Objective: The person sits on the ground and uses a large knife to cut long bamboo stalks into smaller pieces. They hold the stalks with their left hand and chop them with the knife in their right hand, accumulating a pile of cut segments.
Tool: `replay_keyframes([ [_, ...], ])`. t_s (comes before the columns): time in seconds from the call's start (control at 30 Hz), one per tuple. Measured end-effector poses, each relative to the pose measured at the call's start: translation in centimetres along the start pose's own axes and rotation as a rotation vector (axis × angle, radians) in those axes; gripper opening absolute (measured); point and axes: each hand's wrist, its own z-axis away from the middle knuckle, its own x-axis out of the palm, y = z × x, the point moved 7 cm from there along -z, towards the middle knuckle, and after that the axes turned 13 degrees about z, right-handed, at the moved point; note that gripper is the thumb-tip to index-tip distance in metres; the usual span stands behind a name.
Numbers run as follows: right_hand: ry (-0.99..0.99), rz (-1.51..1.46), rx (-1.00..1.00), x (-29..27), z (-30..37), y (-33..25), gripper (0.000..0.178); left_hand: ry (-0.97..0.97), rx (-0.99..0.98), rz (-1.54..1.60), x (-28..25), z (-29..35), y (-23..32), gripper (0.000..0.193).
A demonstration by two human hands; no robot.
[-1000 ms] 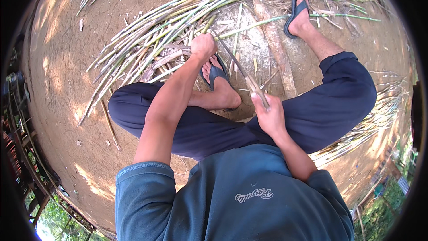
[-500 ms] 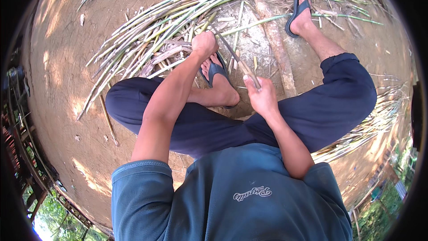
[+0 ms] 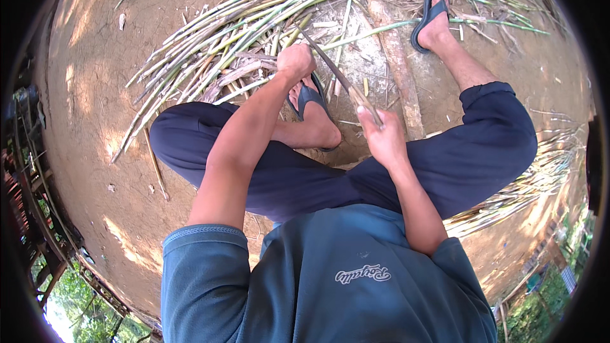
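Observation:
My left hand [image 3: 297, 62] is closed in a fist above my left foot. A green-yellow cane stalk [image 3: 297, 29] shows just beyond its knuckles, and the part inside the fist is hidden. My right hand [image 3: 385, 136] is wrapped round the light wooden handle of a long knife [image 3: 334, 71]. The knife's dark, narrow blade slants forward and left, passing close to the right of my left fist. Its tip lies near the cane stalk; whether they touch I cannot tell.
A long pile of green canes [image 3: 254, 16] arcs across the ground ahead. A rough log [image 3: 395, 67] lies between my sandalled feet, beside pale chips and short cut pieces [image 3: 365, 86]. Another heap of stalks [image 3: 527, 178] lies beyond my right knee.
My right hand and the knife handle have shifted slightly right, and the blade tip reaches a little farther forward. My left hand has stayed closed in nearly the same place.

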Motion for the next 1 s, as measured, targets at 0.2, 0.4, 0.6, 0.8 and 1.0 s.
replay_keyframes([
  [0.2,-0.007,-0.076,-0.041,-3.6,8.8,2.0,0.034,0.033,-0.043,0.019,0.3,-0.6,-0.8,0.029],
  [0.4,0.078,0.084,-0.158,-0.5,0.9,-0.5,0.037,0.021,-0.061,0.027,0.3,-0.5,-0.4,0.029],
  [0.6,0.032,-0.010,-0.119,-3.9,7.9,2.0,0.032,0.089,-0.090,0.033,0.4,-0.3,-1.1,0.030],
  [0.8,0.086,0.050,-0.162,-0.7,0.1,-0.3,0.036,0.062,-0.077,0.056,0.0,-0.2,-0.6,0.029],
  [1.0,0.033,0.012,-0.182,-4.2,7.8,2.4,0.031,0.181,-0.020,0.021,-0.3,0.5,-0.3,0.027],
])
